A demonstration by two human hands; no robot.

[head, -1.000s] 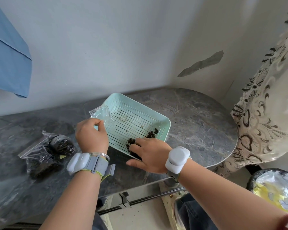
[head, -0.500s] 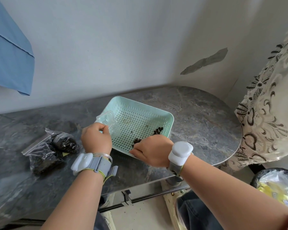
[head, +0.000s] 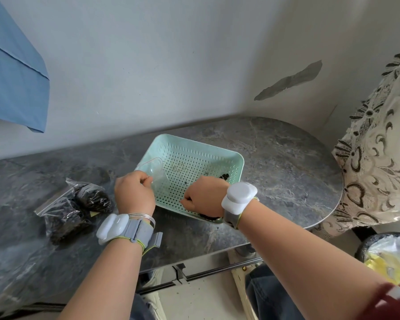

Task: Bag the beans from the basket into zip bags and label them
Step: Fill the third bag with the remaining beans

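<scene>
Filled bags [head: 72, 209] on worktop [head: 21, 181], left. L hand [head: 134, 195]: fingers pinch empty zip bag [head: 154, 172] over basket [head: 194, 162] left rim. R hand [head: 204, 197]: fingers curled at near rim, contents hidden. Few beans [head: 224, 176] in basket, right side.

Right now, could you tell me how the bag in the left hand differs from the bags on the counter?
The held bag looks empty and see-through; the counter bags are dark, full of beans. The held bag is pinched by the left hand above the basket; the counter bags lie untouched on the counter. Both are clear plastic zip bags.
</scene>
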